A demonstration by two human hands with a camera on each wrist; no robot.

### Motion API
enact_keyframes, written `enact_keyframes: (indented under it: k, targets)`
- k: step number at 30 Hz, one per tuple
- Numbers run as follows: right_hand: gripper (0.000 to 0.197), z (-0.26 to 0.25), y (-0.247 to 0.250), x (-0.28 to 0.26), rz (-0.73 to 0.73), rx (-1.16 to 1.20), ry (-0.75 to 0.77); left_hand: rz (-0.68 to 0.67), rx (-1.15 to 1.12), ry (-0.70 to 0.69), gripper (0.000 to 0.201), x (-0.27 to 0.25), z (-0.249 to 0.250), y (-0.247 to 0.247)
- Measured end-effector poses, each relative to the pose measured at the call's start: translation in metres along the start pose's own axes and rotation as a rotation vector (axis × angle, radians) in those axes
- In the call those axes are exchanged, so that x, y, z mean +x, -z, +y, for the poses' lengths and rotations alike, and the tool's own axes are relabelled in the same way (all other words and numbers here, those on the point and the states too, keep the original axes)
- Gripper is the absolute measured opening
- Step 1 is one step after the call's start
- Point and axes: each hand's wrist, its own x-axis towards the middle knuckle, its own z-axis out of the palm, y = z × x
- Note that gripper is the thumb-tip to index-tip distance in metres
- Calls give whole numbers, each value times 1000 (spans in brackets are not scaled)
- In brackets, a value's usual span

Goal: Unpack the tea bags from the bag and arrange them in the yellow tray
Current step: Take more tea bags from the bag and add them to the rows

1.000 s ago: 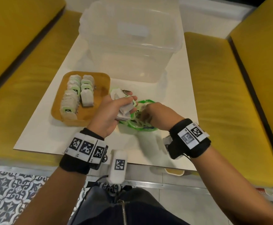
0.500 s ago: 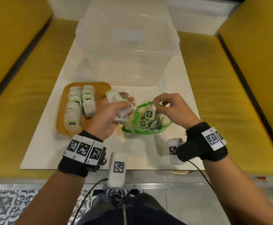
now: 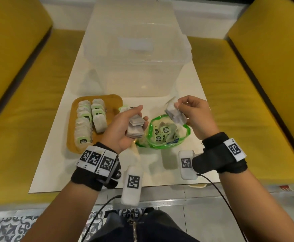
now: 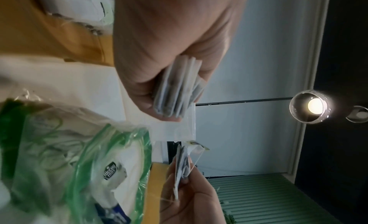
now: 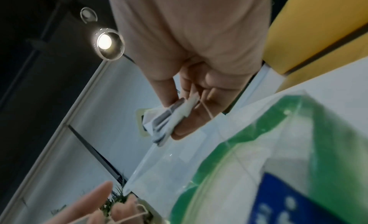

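Left hand [image 3: 125, 127] clamps its grip on a stack of tea bags [image 3: 136, 126], yellow tray [image 3: 114, 102] just left of it. Right hand [image 3: 195, 116] pinches a few tea bags [image 3: 175, 114] above the open green bag [image 3: 167, 135] on the desk [image 3: 160, 170].

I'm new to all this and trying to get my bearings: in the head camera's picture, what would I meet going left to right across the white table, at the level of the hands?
yellow tray → left hand holding a stack of tea bags → green-rimmed bag → right hand pinching tea bags above the bag.
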Motion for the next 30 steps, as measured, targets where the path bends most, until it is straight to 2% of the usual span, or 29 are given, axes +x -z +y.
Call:
enact_keyframes:
  k: [3, 5, 7, 8, 10, 11, 14, 17, 19, 22, 24, 26, 28, 30]
  targets:
    - [16, -8, -2, -1, 15, 104, -70, 15, -90, 89, 14, -2, 1, -3]
    - [14, -17, -7, -3, 3, 210, -114, 3, -112, 91, 15, -4, 1, -9]
    - [13, -26, -15, -8, -20, 303, -135, -12, -84, 67, 23, -4, -2, -14]
    - [13, -30, -21, -11, -33, 314, -130, -30, -67, 50, 33, -4, -3, -16]
    - [12, -36, -35, -19, -55, 289, -101, -101, -5, 19, 71, -8, -6, -22]
    - [12, -37, -44, -23, -56, 271, -83, -145, 20, -4, 80, -9, -6, -25]
    - [5, -33, -64, -33, -18, 202, 14, -222, 23, -56, 70, -12, -7, -24]
    - [4, -26, -77, -40, -2, 104, 106, -212, 32, -101, 85, -16, -8, -11]
    - [7, -21, -85, -43, -4, 21, 142, -186, 58, -105, 82, -22, -9, -5]
    - [21, -17, -93, -46, 12, -114, 203, -173, 101, -109, 56, -27, -8, 7]
    - [19, -18, -96, -49, -19, -162, 257, -197, 109, -108, 32, -31, -5, 14]
    - [12, -20, -95, -52, -79, -200, 308, -156, 128, -128, 15, -35, 1, 24]
    - [9, -23, -93, -55, -153, -225, 346, -123, 132, -151, 14, -39, 8, 34]
    - [11, -25, -93, -59, -265, -248, 403, -120, 142, -175, 25, -42, 12, 42]
